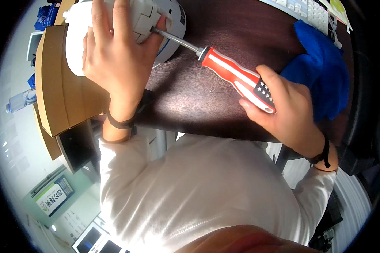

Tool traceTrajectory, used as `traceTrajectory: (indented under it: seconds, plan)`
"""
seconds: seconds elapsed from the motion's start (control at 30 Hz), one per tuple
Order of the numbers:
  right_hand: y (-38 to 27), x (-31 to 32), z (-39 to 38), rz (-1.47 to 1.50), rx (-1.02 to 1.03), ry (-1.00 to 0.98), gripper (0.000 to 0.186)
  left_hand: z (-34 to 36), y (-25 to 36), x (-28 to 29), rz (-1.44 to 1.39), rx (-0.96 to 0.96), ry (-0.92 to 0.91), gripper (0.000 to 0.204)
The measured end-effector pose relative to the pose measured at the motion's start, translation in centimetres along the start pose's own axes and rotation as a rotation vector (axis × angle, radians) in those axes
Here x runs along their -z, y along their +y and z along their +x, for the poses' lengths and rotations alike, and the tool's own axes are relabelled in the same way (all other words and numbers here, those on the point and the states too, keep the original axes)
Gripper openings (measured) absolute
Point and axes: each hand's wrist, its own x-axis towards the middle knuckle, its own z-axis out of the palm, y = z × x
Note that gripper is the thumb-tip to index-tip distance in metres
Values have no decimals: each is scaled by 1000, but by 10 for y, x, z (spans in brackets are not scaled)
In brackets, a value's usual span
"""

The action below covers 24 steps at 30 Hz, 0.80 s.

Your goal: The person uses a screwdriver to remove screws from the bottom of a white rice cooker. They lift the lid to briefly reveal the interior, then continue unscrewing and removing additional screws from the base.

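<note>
A white rounded appliance (173, 19) lies on the dark table at the upper left. My left hand (118, 55) rests flat over it with the fingers spread, steadying or pressing on its surface. In my right hand (289, 107) is a screwdriver (232, 71) with a red and white handle and a dark, star-patterned end. My thumb and fingers close round that handle end. The metal shaft points up and left, its tip at a small opening in the appliance beside my left thumb. Whether a screw sits there is too small to tell.
A blue cloth (321, 71) lies crumpled at the right, below a white keyboard (302, 10) with a cable. Cardboard boxes (52, 80) stand along the left side, near a plastic bottle (21, 101). The dark table (198, 105) ends just in front of my body.
</note>
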Motion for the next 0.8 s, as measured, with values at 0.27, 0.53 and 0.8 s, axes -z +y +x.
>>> traceTrajectory:
  seconds: [0.27,0.53,0.8]
  plan:
    - [-8,2,3,1234,-689,-284,33,-3,-4,-2,-2,-28,-2,58]
    - [-4,7,4,1643,-837,-427,40,1,0,0,24,-27,38,57]
    - [-10,-5,-9,537,-239,89,53,0,-1,-4,47,-33,74,57]
